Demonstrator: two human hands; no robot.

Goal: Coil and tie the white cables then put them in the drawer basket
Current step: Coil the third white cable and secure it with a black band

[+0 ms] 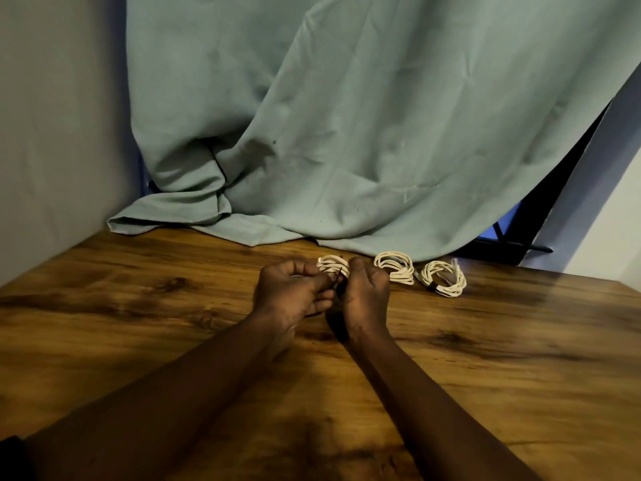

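Three coiled white cables lie in a row near the back of the wooden table [138, 324]. My left hand [291, 289] and my right hand [364, 293] meet at the leftmost coil [332, 263]; its near side is hidden behind my fingers. Between the two hands a thin dark tie [338, 277] is pinched against that coil. The middle coil [395, 269] lies just right of my right hand. The right coil [444, 277] has a dark tie round its near left side. No drawer basket is in view.
A pale green curtain [347, 133] hangs behind the table and its hem spills onto the back edge. A wall stands at the left. A dark window frame [513, 244] shows at the right behind the curtain.
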